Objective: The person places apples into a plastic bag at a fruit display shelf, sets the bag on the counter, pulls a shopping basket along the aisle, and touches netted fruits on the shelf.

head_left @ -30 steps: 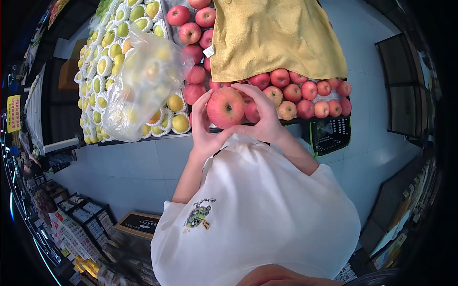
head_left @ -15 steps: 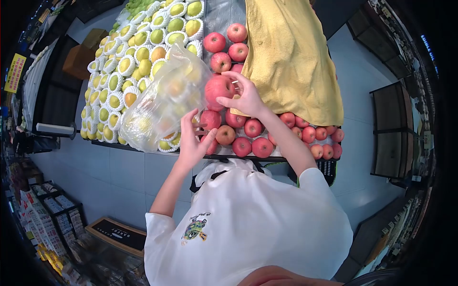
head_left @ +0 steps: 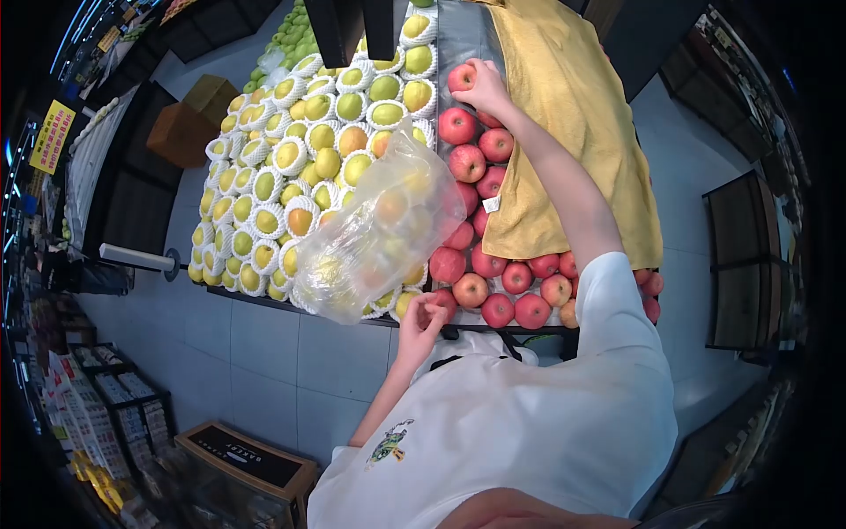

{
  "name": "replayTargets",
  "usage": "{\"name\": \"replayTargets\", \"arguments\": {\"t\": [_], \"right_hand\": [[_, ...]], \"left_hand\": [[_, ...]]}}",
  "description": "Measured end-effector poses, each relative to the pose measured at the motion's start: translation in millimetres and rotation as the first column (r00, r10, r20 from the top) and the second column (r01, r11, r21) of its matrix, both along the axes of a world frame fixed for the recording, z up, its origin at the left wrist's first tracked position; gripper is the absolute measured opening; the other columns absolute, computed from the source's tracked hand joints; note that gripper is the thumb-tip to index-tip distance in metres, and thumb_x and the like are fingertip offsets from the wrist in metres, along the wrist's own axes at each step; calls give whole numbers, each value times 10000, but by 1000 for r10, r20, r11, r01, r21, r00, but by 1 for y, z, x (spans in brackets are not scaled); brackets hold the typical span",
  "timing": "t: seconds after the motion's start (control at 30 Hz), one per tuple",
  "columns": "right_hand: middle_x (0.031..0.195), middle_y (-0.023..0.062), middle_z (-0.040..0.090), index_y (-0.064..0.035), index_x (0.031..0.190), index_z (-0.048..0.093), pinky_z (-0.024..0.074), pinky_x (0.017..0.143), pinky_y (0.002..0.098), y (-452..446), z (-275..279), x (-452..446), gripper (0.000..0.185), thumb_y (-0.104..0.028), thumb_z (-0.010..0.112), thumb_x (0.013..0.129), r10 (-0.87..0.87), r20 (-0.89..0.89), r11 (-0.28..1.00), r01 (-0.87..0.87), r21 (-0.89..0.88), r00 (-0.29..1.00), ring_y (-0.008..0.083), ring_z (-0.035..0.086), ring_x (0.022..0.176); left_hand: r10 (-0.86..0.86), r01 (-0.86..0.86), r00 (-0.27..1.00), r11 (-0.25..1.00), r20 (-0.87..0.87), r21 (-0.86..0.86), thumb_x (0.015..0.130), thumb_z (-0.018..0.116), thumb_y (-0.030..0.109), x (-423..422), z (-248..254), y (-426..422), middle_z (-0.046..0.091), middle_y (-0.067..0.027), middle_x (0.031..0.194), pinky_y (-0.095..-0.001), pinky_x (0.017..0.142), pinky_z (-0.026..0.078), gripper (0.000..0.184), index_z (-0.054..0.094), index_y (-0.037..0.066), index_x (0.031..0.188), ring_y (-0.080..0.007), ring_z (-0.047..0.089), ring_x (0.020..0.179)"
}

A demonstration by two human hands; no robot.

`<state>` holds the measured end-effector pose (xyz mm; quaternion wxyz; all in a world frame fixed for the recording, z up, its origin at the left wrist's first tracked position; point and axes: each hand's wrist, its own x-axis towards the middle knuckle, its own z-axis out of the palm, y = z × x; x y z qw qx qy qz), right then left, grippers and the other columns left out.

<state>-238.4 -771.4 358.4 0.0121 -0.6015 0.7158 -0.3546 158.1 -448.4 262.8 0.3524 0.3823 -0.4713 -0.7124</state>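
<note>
My right hand reaches to the far end of the apple rows, its fingers closed round a red apple. Other red apples lie in a column just below it. My left hand is at the front edge of the display, fingers curled in toward the thumb, and I see nothing in them. It is beside a red apple at the front corner. A clear plastic bag lies over the yellow-green fruit, left of the apples.
A yellow cloth covers much of the apples on the right. Yellow-green fruit in white foam nets fills the left side. A dark post stands at the back. A bakery sign is on the lower left.
My right hand has moved from the middle apples to the far end and now grips an apple there. My left hand has drawn back toward the front edge and its fingers have curled.
</note>
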Motion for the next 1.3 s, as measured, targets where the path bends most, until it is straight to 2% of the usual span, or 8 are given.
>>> {"name": "replayTargets", "arguments": {"t": [0.33, 0.53, 0.6, 0.7, 0.87, 1.07, 1.23, 1.3], "right_hand": [[1284, 214, 611, -40, 1340, 602, 489, 1052, 417, -4, 2, 8, 848, -369, 933, 632, 106, 12, 991, -107, 77, 994, 387, 596, 1214], [1338, 227, 575, -67, 1470, 495, 462, 1084, 441, 15, -2, 3, 843, -360, 863, 771, 141, 25, 988, -142, 65, 990, 401, 576, 1245], [1367, 243, 541, -68, 1486, 458, 437, 1113, 447, 30, 1, 9, 813, -354, 823, 819, 128, 86, 984, -116, -133, 988, 437, 541, 1277], [1344, 172, 540, -60, 1447, 467, 490, 1044, 388, 95, 14, 44, 647, -190, 771, 891, 144, 406, 979, -71, -189, 903, 308, 598, 1193], [1171, 47, 592, -61, 1396, 483, 508, 958, 274, 246, 10, 127, 464, -52, 679, 975, 362, 780, 923, -313, -223, 510, 119, 612, 1089], [1108, 23, 605, -57, 1397, 486, 503, 843, 244, 349, -40, 186, 425, -87, 649, 1006, 202, 929, 882, -469, -36, 310, 83, 620, 971], [1101, 21, 599, -53, 1399, 484, 500, 794, 233, 384, -50, 193, 480, -92, 700, 971, 192, 910, 898, -440, -12, 367, 64, 614, 929], [1239, 60, 569, -109, 1450, 474, 508, 892, 301, 394, -34, 187, 646, -99, 784, 883, 238, 800, 931, -364, -26, 551, 152, 603, 1070]], "left_hand": [[-66, 67, 998, 992, -15, 110, 1008, 661, 75, 5, -5, 1, 643, 4, 1002, -252, 826, 544, 247, 579, 12, 1232, -91, 649, 917], [-97, 97, 995, 995, 29, 8, 1010, 663, 79, 3, -3, -12, 644, 10, 998, -235, 829, 536, 245, 582, 18, 1233, -79, 644, 920], [-64, 65, 997, 998, 37, -22, 984, 684, 52, 5, 15, -17, 670, -21, 985, -250, 802, 538, 204, 616, 13, 1172, -95, 651, 904], [111, 66, 975, 690, 194, -721, 838, 762, -25, 17, 65, -27, 696, -109, 922, -322, 725, 536, 207, 675, 5, 1024, -215, 674, 845], [455, 255, 827, 218, 330, -942, 752, 871, 113, 52, 155, -62, 687, -133, 1145, -454, 969, 488, 455, 669, 51, 1156, -349, 633, 1093], [734, 476, 397, 347, 550, -808, 724, 906, 283, 33, 170, -95, 608, -164, 1379, -526, 1195, 292, 792, 555, 121, 1415, -429, 493, 1363], [563, 578, 265, 557, 783, -596, 844, 711, 64, 27, 128, -104, 703, -108, 1199, -520, 1217, 295, 449, 674, 111, 1288, -277, 632, 1207], [517, 616, 330, 516, 790, -595, 817, 673, 19, 19, 135, -91, 710, -74, 1126, -499, 1203, 330, 407, 701, 114, 1212, -262, 658, 1136]]}}
